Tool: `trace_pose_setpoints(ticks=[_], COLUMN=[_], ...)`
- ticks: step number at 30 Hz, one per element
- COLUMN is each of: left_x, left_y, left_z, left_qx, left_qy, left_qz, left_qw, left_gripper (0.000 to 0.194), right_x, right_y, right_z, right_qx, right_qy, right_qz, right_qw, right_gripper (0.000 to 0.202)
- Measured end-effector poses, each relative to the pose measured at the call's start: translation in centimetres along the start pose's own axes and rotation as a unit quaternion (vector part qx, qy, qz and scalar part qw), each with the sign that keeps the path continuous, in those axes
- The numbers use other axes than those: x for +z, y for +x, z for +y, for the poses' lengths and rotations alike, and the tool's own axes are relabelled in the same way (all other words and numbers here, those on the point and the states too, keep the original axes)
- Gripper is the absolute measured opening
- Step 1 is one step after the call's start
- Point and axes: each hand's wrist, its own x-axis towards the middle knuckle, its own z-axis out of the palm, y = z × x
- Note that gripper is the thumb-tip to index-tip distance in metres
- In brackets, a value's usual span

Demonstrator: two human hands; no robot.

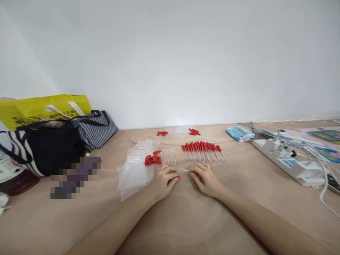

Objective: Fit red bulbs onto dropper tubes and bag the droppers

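My left hand (162,183) pinches a red rubber bulb (178,177), whose end peeks out by the thumb. Opposite it, my right hand (205,180) grips a thin clear glass dropper tube (183,170) pointing left towards the bulb; the two parts are apart. Just beyond my left hand are a pile of red bulbs (152,160) and a row of bare glass tubes (169,157). Past my right hand, several droppers (204,150) with red bulbs fitted lie fanned side by side, tips towards me.
Clear zip bags (135,173) lie left of the bulbs. Farther back are more red bulbs (162,133) and a clear bag (181,131). A power strip (288,163) with cables and a blue tissue pack (240,134) are right; a striped bag (94,129) and black bag (53,148) stand left.
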Motion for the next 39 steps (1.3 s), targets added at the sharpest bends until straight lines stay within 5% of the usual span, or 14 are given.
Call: trace_pose_setpoints(ticks=[6,23,32,39], left_x=[-0.2,-0.6,-0.3,-0.4], left_y=[0.0,0.0,-0.5,-0.6], left_z=[-0.6,0.0,-0.4,0.1], left_qx=[-0.046,-0.098,0.008,0.035], left_qy=[-0.048,-0.090,-0.045,-0.018], left_qz=[0.041,0.040,0.005,0.001], left_qw=[0.997,0.990,0.999,0.999], left_gripper=[0.017,0.016,0.018,0.017], right_x=[0.0,0.6,-0.1,0.4], right_y=[0.0,0.0,0.3,0.2], right_z=[-0.2,-1.4,-0.6,-1.0], right_qx=[-0.013,-0.031,-0.111,-0.103], right_qy=[0.006,0.028,-0.034,-0.029], right_qz=[0.015,-0.024,-0.062,-0.044], right_qw=[1.000,0.999,0.991,0.993], right_gripper=[0.015,0.016,0.022,0.024])
